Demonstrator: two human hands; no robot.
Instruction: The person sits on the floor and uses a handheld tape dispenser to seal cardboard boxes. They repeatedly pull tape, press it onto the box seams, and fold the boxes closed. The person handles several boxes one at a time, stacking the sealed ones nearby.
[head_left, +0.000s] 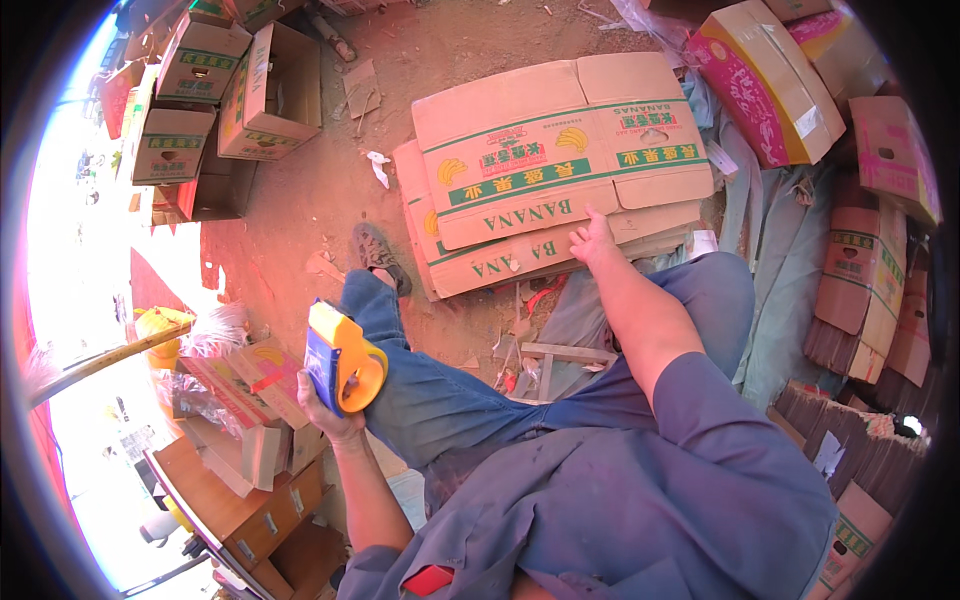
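Observation:
My left hand (330, 417) holds a yellow-and-blue packing tape dispenser (335, 360) above my thigh, gripping its blue side. My right hand (594, 241) reaches to the near edge of a flattened cardboard banana box (525, 142). A finger of it lies against that edge while others are curled; whether they pinch the cardboard cannot be told. This printed sheet tops a low pile on the ground, set back from a second flattened box (480, 271) beneath it. More cardboard edges show under both.
Opened banana cartons (270, 97) are stacked at the far left. A wooden desk (247, 517) bearing cardboard stands at the near left. Pink-and-yellow cartons (765, 82) and bundled flat cardboard (847, 420) line the right. A small wooden frame (559, 352) lies between my legs amid scraps.

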